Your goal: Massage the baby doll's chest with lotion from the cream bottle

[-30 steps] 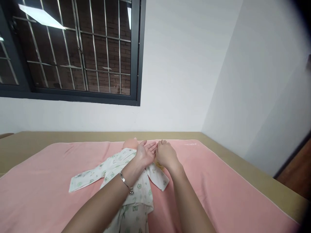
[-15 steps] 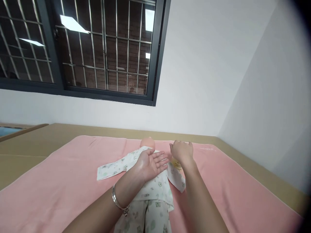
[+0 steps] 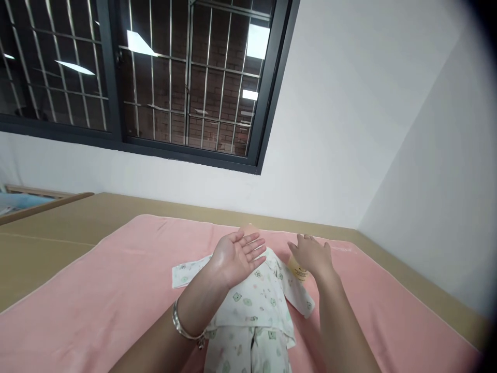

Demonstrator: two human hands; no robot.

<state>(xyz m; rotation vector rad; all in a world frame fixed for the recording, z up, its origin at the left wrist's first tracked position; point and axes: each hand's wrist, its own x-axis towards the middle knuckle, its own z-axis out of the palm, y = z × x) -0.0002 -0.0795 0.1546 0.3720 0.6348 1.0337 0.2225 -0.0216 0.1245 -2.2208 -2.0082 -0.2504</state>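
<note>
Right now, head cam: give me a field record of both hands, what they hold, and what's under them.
left hand: left hand open, palm up, empty, above the doll's chest
right hand: right hand closed on a small yellow bottle, beside the doll
doll: baby doll in white printed romper, lying on its back, head mostly hidden behind the left hand
surface: pink towel over a tan table
wrist: silver bracelet on the left wrist
</note>
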